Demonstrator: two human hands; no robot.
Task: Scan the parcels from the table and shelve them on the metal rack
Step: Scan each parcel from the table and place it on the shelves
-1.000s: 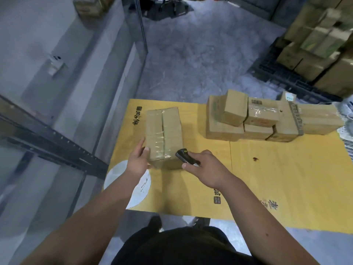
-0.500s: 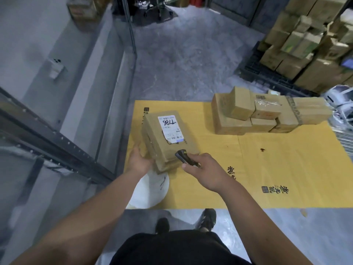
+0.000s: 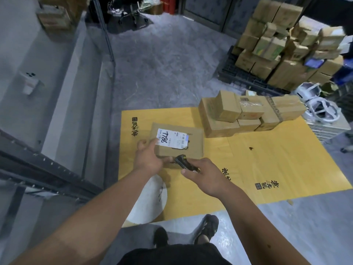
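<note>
On the yellow table [image 3: 277, 169], head view, one labelled parcel [image 3: 179, 140] lies at centre, its near-left corner grasped by the left hand [image 3: 150, 159]; the right hand [image 3: 204, 175], at 5 o'clock of it, clenches one black scanner [image 3: 182, 161] aimed at its near edge. At 2 o'clock, about six stacked parcels [image 3: 246, 111] wait; beyond them stands a carton pallet [image 3: 282, 48]. At 9 o'clock runs the metal rack [image 3: 47, 169].

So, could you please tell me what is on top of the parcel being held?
A white shipping label marked T786 lies on the parcel. The left hand grips its near-left corner, covering that part. The right hand holds a scanner at its near edge.
</note>
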